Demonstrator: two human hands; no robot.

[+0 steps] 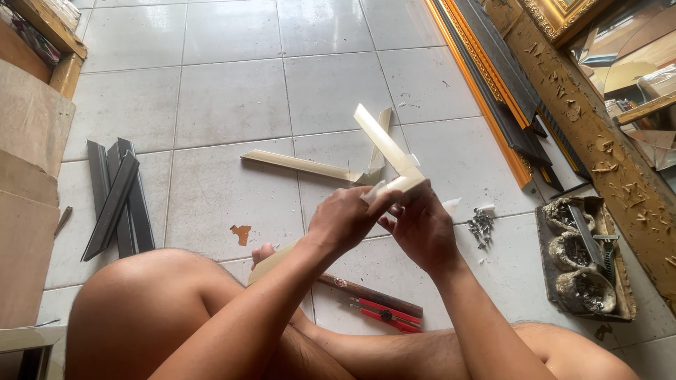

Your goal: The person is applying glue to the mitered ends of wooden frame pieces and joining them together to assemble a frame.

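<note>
I sit on a tiled floor with both hands raised in front of me. My left hand (pixel 346 219) and my right hand (pixel 421 226) together grip the corner of a pale cream frame moulding (pixel 389 150), joined in an L shape. One leg of it points up and left. Its other leg runs down toward my knee (pixel 273 262). A second cream moulding corner (pixel 304 166) lies on the tiles just beyond my hands.
Dark grey moulding strips (pixel 116 200) lie at left beside cardboard sheets (pixel 28 141). A hammer handle (pixel 372 293) and red pliers (pixel 384 314) lie by my legs. Small nails (pixel 482 226) and a tray of fasteners (pixel 584 264) sit at right, under leaning gold and black frames (pixel 493 77).
</note>
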